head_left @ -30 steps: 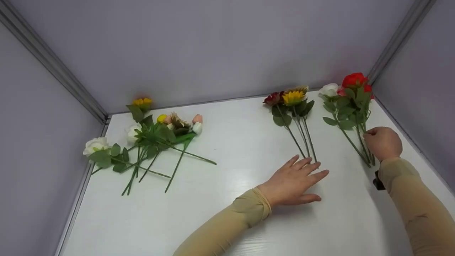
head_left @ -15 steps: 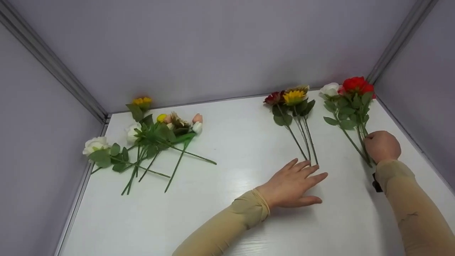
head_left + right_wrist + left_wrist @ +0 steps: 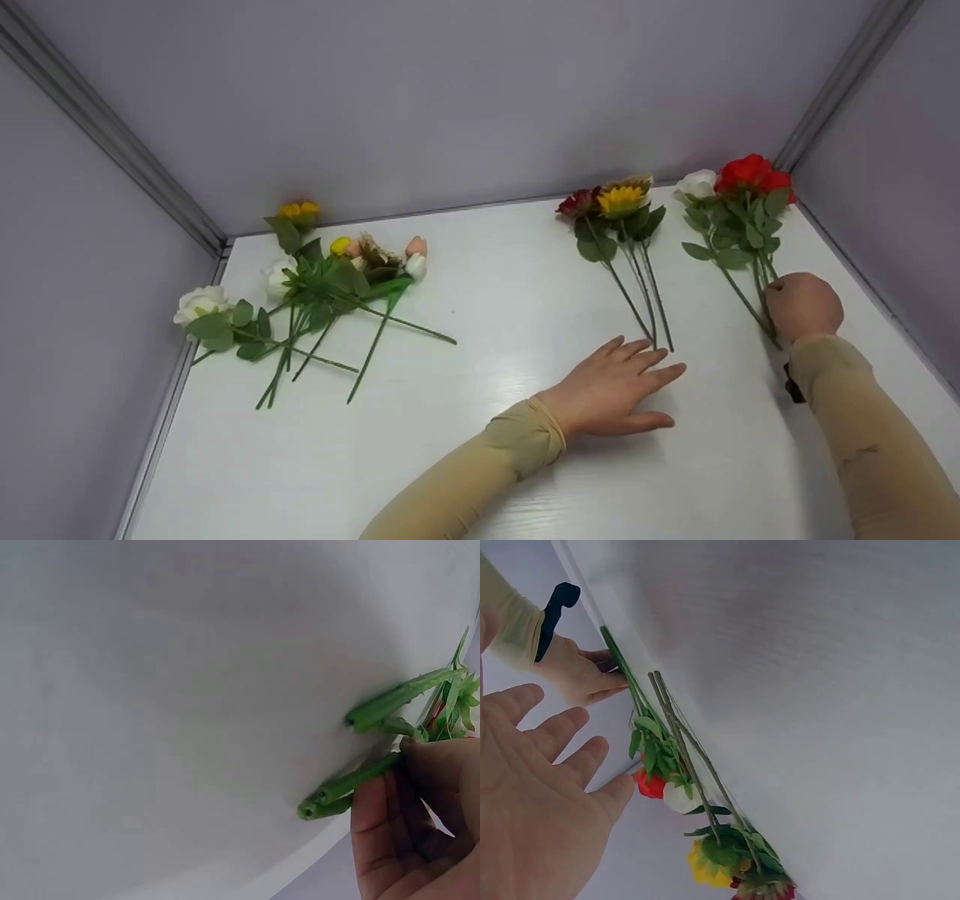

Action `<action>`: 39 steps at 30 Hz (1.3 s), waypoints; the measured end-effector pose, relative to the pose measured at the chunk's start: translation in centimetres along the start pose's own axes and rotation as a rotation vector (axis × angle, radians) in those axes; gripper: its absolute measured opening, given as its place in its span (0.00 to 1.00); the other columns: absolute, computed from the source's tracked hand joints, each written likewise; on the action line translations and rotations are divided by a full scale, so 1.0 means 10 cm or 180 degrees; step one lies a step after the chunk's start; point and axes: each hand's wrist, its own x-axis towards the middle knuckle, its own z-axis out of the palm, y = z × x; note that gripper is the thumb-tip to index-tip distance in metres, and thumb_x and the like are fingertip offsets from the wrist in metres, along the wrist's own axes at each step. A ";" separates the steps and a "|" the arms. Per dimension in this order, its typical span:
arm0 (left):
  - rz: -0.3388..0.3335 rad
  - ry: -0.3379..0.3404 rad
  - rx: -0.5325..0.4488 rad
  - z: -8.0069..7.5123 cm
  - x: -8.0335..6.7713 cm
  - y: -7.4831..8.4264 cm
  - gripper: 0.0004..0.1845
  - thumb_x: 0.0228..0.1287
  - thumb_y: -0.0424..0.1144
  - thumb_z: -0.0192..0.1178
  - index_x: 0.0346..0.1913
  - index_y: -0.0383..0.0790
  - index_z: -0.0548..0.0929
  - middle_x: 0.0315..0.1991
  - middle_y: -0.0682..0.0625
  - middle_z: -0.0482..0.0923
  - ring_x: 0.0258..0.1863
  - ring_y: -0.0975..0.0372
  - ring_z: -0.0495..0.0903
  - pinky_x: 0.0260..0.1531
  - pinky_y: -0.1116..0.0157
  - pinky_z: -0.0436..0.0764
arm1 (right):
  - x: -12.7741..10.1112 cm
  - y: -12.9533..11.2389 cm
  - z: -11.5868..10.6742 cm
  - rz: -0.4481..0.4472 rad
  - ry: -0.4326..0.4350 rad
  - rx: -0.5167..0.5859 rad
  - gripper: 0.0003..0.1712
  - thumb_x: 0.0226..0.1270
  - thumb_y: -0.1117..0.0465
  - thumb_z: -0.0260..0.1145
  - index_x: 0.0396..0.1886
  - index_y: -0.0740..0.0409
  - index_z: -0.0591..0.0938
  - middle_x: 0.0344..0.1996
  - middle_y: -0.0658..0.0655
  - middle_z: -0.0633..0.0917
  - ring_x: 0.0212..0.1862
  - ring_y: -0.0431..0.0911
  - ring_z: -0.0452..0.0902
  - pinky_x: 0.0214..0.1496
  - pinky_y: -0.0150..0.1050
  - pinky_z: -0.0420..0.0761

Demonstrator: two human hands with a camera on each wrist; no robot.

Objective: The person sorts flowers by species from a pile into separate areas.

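Note:
At the right of the head view, my right hand (image 3: 806,306) pinches the green stems of red roses (image 3: 744,174). In the right wrist view its thumb and fingers hold two stems (image 3: 358,780) near their cut ends. Another green stem (image 3: 390,705) lies beside them, outside the pinch. A white rose (image 3: 697,184) rests left of the red blooms. My left hand (image 3: 611,386) is spread, palm down, its fingertips close to the stem ends of the middle group. That group has a yellow sunflower (image 3: 621,202) and a dark red flower (image 3: 577,204).
At the left of the white table (image 3: 480,465) lies a loose pile of flowers with crossed stems: a white rose (image 3: 201,304), a small sunflower (image 3: 300,212) and a white tulip (image 3: 416,266). Grey panels (image 3: 465,97) wall in the table's back and sides.
My right hand has shifted slightly left, turning the red roses so that two blooms show side by side and cover the pink flower. My left hand has drawn back a little from the middle stems.

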 end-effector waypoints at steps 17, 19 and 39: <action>-0.0016 -0.0013 -0.0086 -0.01 0.01 -0.03 0.39 0.75 0.72 0.35 0.82 0.61 0.53 0.80 0.55 0.54 0.80 0.60 0.49 0.78 0.57 0.48 | 0.02 -0.04 -0.07 -0.0011 0.0185 0.0118 0.23 0.76 0.58 0.53 0.32 0.71 0.86 0.28 0.67 0.86 0.34 0.62 0.80 0.36 0.57 0.77; -0.0020 0.0000 -0.0092 -0.01 0.01 -0.04 0.39 0.75 0.72 0.36 0.83 0.60 0.53 0.80 0.55 0.55 0.80 0.59 0.49 0.78 0.57 0.48 | 0.02 -0.07 -0.10 0.0024 0.0195 0.0149 0.24 0.77 0.57 0.52 0.35 0.72 0.86 0.31 0.69 0.86 0.37 0.65 0.80 0.39 0.60 0.77; -0.1370 0.1149 -0.1194 0.02 -1.15 -1.11 0.24 0.80 0.51 0.54 0.72 0.47 0.75 0.68 0.50 0.75 0.69 0.56 0.71 0.69 0.57 0.69 | -0.29 -1.44 0.13 -0.1122 0.0273 0.0844 0.19 0.79 0.55 0.60 0.57 0.62 0.86 0.45 0.60 0.85 0.47 0.54 0.78 0.45 0.52 0.77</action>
